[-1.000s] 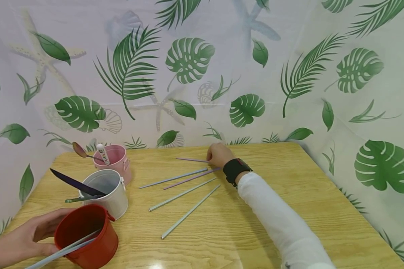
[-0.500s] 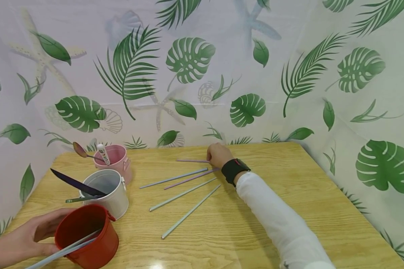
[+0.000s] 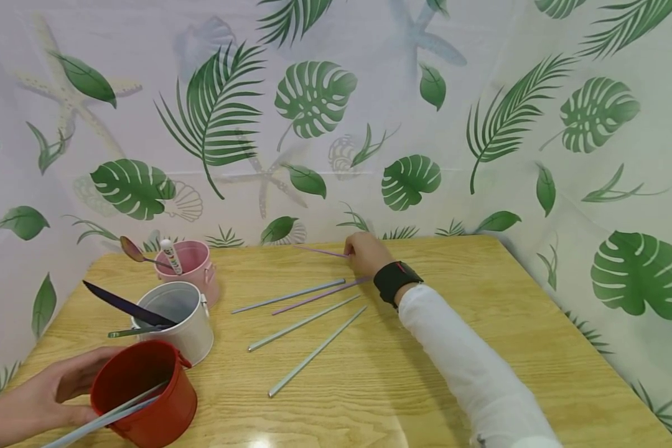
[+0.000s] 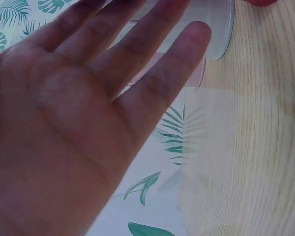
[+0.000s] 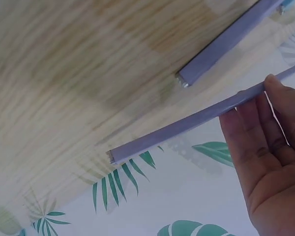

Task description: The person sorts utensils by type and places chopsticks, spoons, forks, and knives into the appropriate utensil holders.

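- The right hand (image 3: 365, 254) pinches a thin purple stick (image 5: 187, 124).
- Its long way runs left and a bit forward from that hand.
- A snug pinch and slow lift should miss the other purple stick (image 3: 313, 299), just back from it.
- The left hand (image 3: 50, 392), stretched out, is beside the red bucket (image 3: 170, 410); I can't tell if they touch.

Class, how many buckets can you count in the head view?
3: the pink bucket at the back, the white bucket in front of it, and the red bucket nearest the camera, at the left hand. None seems hidden.
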Action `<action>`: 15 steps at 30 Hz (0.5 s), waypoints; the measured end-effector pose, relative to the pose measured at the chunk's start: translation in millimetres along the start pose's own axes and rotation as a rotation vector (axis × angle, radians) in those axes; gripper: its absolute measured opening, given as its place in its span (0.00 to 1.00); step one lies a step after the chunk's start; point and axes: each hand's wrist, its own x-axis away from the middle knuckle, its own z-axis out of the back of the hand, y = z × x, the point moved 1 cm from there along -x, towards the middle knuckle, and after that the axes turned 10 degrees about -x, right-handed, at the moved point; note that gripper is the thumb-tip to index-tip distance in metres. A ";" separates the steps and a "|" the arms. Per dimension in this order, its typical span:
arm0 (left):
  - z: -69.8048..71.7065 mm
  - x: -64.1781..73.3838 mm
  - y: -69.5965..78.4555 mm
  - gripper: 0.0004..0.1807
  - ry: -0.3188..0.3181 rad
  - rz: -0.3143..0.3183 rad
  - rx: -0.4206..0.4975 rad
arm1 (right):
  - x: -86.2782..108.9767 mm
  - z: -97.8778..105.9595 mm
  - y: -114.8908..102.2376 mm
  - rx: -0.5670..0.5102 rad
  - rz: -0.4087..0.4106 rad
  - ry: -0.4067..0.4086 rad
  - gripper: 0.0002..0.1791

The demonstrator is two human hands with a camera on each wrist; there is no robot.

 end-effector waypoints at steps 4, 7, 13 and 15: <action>-0.1 -0.5 0.4 0.37 -0.004 -0.012 0.002 | 0.4 2.4 1.0 -0.019 0.002 0.011 0.05; -0.4 -0.4 1.0 0.37 -0.005 -0.005 0.005 | 0.7 4.4 -1.1 -0.026 0.016 0.017 0.04; -0.9 -0.9 3.3 0.38 -0.001 -0.019 -0.012 | 0.4 10.6 -14.2 -0.042 0.046 0.060 0.03; -1.0 -1.1 4.0 0.38 -0.003 -0.019 -0.007 | 0.6 13.8 -20.6 -0.058 0.064 0.087 0.03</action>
